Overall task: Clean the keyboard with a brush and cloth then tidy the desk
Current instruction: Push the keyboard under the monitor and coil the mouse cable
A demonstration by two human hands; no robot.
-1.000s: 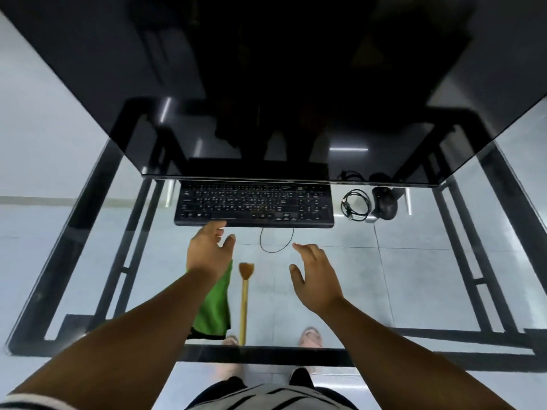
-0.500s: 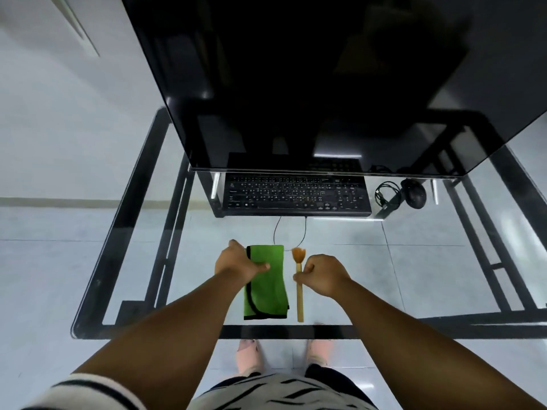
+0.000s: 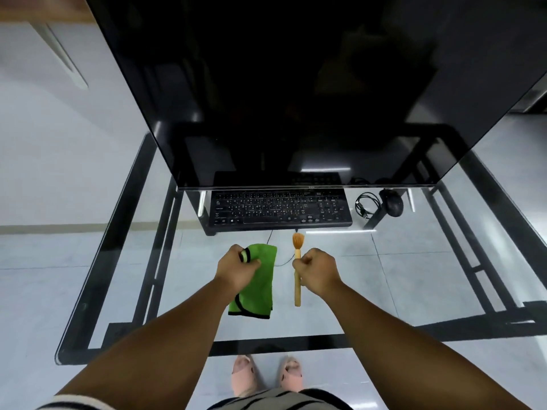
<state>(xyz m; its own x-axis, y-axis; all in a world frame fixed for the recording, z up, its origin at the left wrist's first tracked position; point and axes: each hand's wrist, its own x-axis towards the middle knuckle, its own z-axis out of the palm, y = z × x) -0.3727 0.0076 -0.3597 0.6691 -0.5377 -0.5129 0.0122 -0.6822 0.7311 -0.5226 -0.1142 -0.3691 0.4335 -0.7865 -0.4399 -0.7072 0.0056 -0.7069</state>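
A black keyboard (image 3: pixel 281 210) lies on the glass desk (image 3: pixel 414 276), partly under the monitor's lower edge. Nearer to me, my left hand (image 3: pixel 236 269) is closed on the top corner of a green cloth (image 3: pixel 260 287) with black trim, whose lower part hangs or rests toward the desk's front. My right hand (image 3: pixel 318 272) is closed around the wooden handle of a brush (image 3: pixel 297 261), with its orange bristles pointing at the keyboard and close to its front edge.
A big dark monitor (image 3: pixel 296 99) fills the upper view and overhangs the keyboard. A black mouse (image 3: pixel 392 204) and a coiled black cable (image 3: pixel 367 205) sit right of the keyboard. A thin cord (image 3: pixel 282 261) runs from the keyboard. My feet show through the glass.
Both hands came back from the keyboard and closed, the left on the green cloth and the right on the brush. The cloth's top corner is now bunched up in the left hand.
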